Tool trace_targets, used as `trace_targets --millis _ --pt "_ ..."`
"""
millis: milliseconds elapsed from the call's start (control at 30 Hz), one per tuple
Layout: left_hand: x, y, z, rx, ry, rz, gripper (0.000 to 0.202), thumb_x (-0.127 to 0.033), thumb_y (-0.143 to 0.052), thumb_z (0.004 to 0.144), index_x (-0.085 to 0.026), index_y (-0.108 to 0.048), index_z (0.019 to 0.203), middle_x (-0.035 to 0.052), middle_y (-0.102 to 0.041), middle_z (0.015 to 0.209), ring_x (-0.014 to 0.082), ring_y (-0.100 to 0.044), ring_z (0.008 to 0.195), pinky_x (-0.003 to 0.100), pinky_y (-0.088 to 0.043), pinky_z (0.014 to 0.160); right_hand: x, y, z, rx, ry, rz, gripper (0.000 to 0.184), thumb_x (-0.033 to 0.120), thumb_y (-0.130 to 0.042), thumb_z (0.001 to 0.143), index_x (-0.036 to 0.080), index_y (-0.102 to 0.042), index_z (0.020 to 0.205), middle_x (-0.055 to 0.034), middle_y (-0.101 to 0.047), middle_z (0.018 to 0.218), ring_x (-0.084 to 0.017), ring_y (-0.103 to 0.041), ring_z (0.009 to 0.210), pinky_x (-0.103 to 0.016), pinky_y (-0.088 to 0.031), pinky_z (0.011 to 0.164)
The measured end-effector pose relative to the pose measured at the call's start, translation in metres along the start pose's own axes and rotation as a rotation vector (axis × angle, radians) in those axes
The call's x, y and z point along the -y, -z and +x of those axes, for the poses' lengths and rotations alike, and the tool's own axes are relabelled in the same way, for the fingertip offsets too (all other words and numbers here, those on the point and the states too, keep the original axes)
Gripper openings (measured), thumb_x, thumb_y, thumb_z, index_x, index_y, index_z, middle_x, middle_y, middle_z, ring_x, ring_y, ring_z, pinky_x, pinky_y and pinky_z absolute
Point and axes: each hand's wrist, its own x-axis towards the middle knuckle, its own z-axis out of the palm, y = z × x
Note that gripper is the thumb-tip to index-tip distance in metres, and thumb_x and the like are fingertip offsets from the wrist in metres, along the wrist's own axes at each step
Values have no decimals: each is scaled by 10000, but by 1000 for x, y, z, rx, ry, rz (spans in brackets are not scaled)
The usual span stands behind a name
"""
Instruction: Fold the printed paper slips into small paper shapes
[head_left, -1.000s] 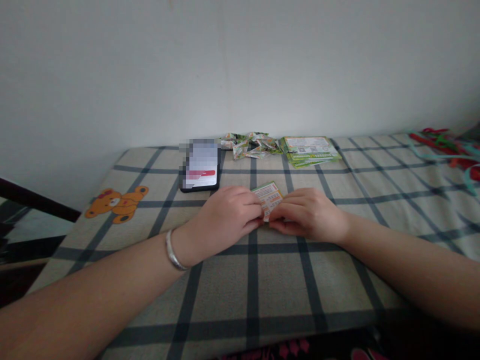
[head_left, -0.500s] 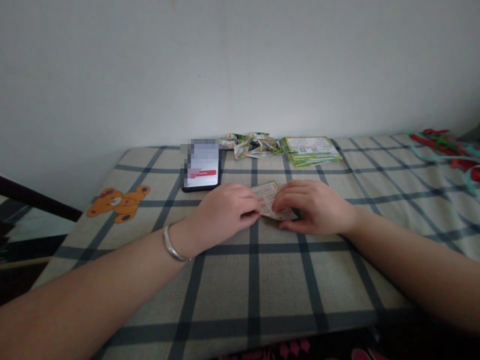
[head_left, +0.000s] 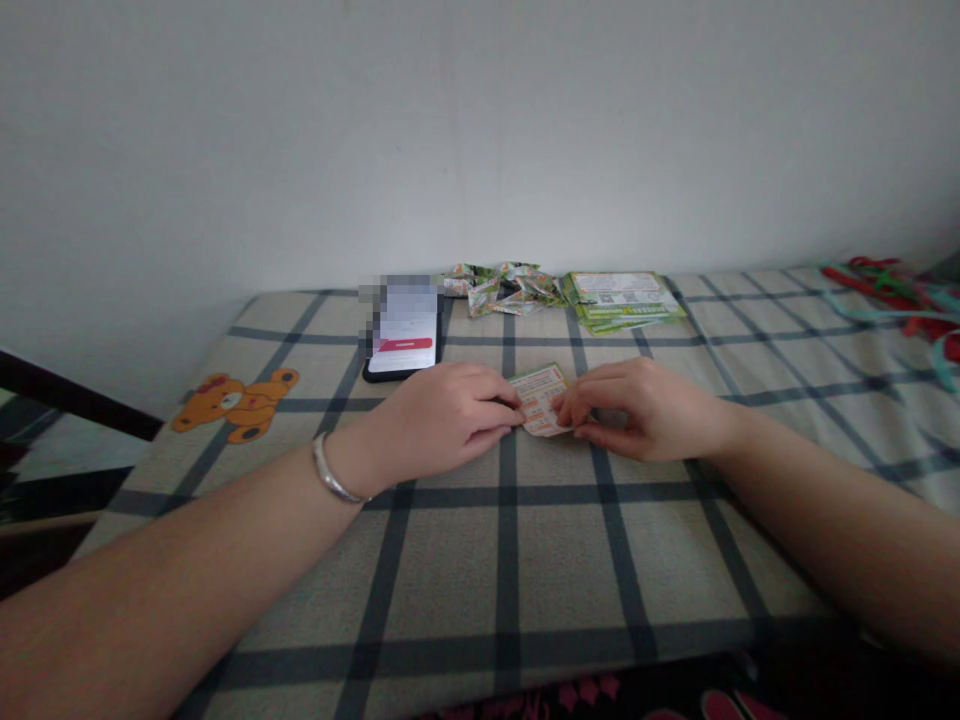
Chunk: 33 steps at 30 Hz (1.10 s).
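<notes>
Between my hands, just above or on the tablecloth, is a small printed paper sheet (head_left: 541,396), white with orange boxes and a green upper edge. My left hand (head_left: 457,415), a silver bangle at its wrist, pinches the sheet's left edge between thumb and fingers. On the other side my right hand (head_left: 637,408) grips the right edge, its fingers bent over the paper. The lower right part of the sheet is hidden by those fingers. Beyond the hands lie several folded paper pieces (head_left: 517,292) and a stack of green-edged printed sheets (head_left: 626,297).
A phone (head_left: 405,335) with a lit screen lies left of the folded pieces. An orange bear cutout (head_left: 236,403) rests at the table's left. Red, green and pale blue strips (head_left: 900,290) lie far right. The checked tablecloth (head_left: 442,560) meets a white wall (head_left: 480,130) behind.
My left hand has shifted slightly left, and my right fingertips have drawn in toward the sheet's right edge. More of the sheet's green upper edge shows, and its lower right corner looks folded in.
</notes>
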Motion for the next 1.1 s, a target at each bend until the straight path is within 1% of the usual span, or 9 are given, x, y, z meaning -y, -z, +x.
trace_targets --millis 67,200,333,533,700,767,833,967,1100 --pt "2 0 -1 6 18 6 220 -189 -553 898 -211 -710 1051 50 -702 1082 197 -638 1008 367 -537 878 1 2 -1 21 -9 21 113 205 -586 858 184 -666 934 -44 -698 886 -139 -630 789 -257 -471 700" --pt "4 0 -3 36 63 18 233 -197 -553 895 -216 -698 1077 53 -687 1114 200 -630 1030 370 -531 894 3 5 -2 49 25 52 95 188 -581 857 189 -664 903 -46 -701 922 -149 -641 852 -273 -481 745" --pt "1 0 -1 22 39 55 230 -199 -562 887 -196 -685 1081 69 -658 1200 221 -602 1111 392 -510 953 2 8 -3 77 -26 89 91 170 -579 854 186 -654 903 -43 -704 916 -144 -646 817 -273 -487 722" --pt "-2 1 1 42 36 52 245 -212 -577 884 -185 -664 1111 55 -697 1116 221 -615 1075 399 -507 948 3 10 -4 107 -68 234 84 171 -591 857 181 -663 900 -22 -713 860 -118 -646 754 -237 -489 663" --pt "-1 0 1 34 13 52 237 -194 -576 883 -169 -676 1096 61 -699 1112 226 -599 1101 403 -501 958 4 7 -2 103 -64 279 114 218 -592 868 162 -671 928 -50 -712 909 -128 -637 800 -253 -491 709" --pt "-1 0 1 35 45 15 242 -190 -579 878 -168 -678 1098 67 -694 1113 220 -605 1089 396 -504 956 3 5 -1 86 -116 269 116 244 -601 863 159 -669 905 -45 -707 869 -128 -628 763 -248 -476 669" --pt "-1 -1 0 39 81 -32 248 -185 -572 881 -171 -679 1104 66 -685 1132 212 -601 1093 389 -495 974 3 2 0 66 -201 269 116 262 -610 855 167 -667 890 -26 -703 823 -120 -620 717 -233 -452 620" --pt "-1 -2 0 47 120 -96 260 -186 -553 889 -169 -671 1120 66 -666 1168 210 -579 1130 391 -469 1015 4 -4 4 4 -346 225 134 289 -610 856 188 -679 909 -3 -702 791 -107 -597 661 -221 -412 583" --pt "-2 -3 0 49 153 -114 275 -181 -561 877 -168 -662 1132 71 -636 1210 207 -570 1138 391 -457 1030 4 -11 8 -34 -385 114 142 290 -617 857 200 -698 932 -6 -701 820 -112 -579 669 -229 -389 595"
